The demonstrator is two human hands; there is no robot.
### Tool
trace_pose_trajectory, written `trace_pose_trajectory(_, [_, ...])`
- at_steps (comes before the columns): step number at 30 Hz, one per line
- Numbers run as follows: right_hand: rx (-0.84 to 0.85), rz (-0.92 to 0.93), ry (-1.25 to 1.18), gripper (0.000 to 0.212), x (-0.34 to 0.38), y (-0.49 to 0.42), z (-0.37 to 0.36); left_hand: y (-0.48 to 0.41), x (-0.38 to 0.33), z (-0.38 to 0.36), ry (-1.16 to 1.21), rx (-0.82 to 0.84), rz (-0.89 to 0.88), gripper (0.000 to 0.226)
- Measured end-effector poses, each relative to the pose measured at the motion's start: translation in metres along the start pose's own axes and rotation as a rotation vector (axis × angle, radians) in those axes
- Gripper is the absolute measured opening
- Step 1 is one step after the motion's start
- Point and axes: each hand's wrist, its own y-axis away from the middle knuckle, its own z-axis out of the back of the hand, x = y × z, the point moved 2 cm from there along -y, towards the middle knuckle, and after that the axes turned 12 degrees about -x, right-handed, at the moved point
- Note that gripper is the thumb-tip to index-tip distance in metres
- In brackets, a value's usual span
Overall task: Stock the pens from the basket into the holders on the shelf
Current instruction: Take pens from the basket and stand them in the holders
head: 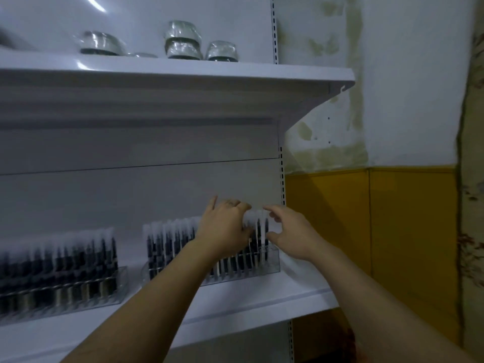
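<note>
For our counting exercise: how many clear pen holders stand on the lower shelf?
2: the left holder by the frame's left edge, the right holder further right. More may lie out of frame.

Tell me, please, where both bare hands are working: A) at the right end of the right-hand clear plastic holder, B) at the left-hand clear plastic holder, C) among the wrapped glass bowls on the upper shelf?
A: the left hand and right hand flank the white-capped dark pens at the right end of the right-hand clear plastic holder.
</note>
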Motion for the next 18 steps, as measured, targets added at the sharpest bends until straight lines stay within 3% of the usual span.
trace_pose_trajectory(9, [-0.002, 0.13, -0.018, 0.059, 0.073, 0.059, -0.012, 0.096, 0.025, 0.046, 0.045, -0.074, 0.037, 0.051])
trace_pose_trajectory(18, [0.165, 0.198, -0.106, 0.062, 0.118, 0.15, -0.075, 0.226, 0.064, 0.065, 0.012, -0.082, 0.138, 0.049])
